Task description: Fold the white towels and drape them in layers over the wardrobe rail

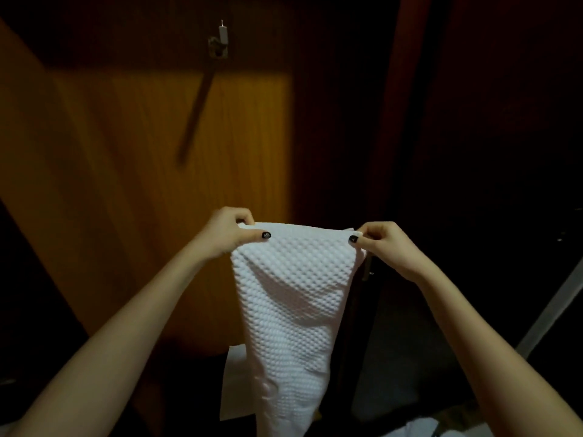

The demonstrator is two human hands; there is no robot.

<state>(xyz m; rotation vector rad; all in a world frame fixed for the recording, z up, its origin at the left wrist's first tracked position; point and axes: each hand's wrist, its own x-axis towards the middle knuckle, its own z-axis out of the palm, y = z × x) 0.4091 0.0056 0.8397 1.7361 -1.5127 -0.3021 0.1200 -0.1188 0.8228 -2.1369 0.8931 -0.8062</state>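
Observation:
A white waffle-textured towel [284, 310] hangs in front of me, its top edge stretched level between my hands. My left hand [227, 234] pinches the top left corner, thumb on the near side. My right hand [381, 244] pinches the top right corner the same way. The cloth narrows as it falls and ends near the bottom of the view. Behind its lower left shows a second, smoother white layer [235, 383]. A thin dark rail [197, 105] slants down from a metal bracket [219, 42] on the wardrobe's back panel, well above both hands.
The open wardrobe has an orange-brown wooden back panel [157, 184], lit in the middle and dark around. A dark door edge [407, 121] stands to the right. More white cloth [422, 427] lies at the bottom right, beside a pale strip [555, 310].

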